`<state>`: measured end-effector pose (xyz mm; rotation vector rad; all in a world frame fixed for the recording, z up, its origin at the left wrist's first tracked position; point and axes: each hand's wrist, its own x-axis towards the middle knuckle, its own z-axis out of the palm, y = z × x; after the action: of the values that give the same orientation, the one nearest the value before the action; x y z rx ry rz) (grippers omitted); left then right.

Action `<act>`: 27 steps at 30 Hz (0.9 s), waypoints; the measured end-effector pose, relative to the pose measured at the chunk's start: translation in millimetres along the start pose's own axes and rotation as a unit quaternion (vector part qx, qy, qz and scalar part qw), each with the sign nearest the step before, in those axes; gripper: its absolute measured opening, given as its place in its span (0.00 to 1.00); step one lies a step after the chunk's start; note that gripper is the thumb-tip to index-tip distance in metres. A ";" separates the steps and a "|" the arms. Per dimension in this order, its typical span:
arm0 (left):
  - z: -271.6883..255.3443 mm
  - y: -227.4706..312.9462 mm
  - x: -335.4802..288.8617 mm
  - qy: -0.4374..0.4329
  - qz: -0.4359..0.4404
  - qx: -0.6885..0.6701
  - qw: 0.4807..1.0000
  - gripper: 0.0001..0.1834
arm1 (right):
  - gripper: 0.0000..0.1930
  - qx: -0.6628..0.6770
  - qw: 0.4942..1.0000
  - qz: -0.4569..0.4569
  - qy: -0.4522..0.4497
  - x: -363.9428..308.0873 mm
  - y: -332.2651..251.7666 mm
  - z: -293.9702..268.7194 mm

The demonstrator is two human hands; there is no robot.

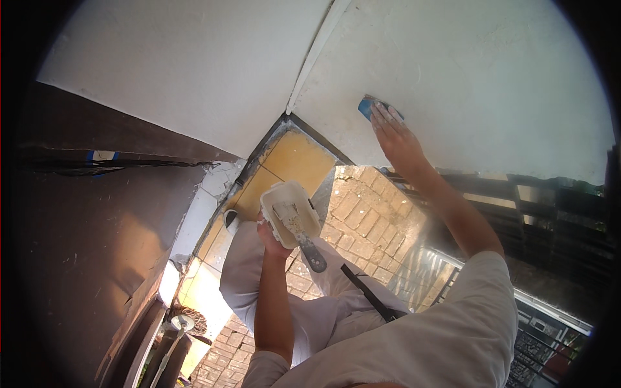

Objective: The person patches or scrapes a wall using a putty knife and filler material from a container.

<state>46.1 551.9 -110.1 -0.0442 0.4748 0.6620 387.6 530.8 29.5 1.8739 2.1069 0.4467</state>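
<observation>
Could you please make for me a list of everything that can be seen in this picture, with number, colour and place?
Blue flat tool: one, blue, against the right wall
Container: one, cream, in the left hand
Paste: one patch, whitish, inside the container
Handled tool: one, grey handle, leaning out of the container
Walls: two, white, meeting at a corner
Brown surface: one, brown, far left
Tiles: several, yellow, below the corner
Paving: many blocks, tan, below
Slatted structure: one, dark, right
Round object, kind unclear: one, pale, lower left
Strap: one, black, over the trousers
Trousers: one pair, whitish, lower middle
Shirt: one, whitish, lower right
Left hand: one, bare, at the container
Right hand: one, bare, on the blue tool
</observation>
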 end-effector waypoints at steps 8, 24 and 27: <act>28.6 16.6 11.5 -0.019 -0.021 0.018 0.999 0.34 | 0.23 -0.019 0.999 0.019 0.023 -1.1 -0.2 20.1; 64.9 -5.5 -66.5 0.017 0.010 0.060 0.998 0.35 | 0.21 0.049 0.998 0.035 0.033 23.7 9.8 61.5; 64.1 -2.6 -85.5 0.028 0.024 0.054 0.998 0.37 | 0.21 0.020 1.000 0.018 -0.003 25.0 6.8 39.9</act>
<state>15.2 512.2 -15.7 0.0515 0.5675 0.6822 407.2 558.1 -4.3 1.9348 2.0977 0.4099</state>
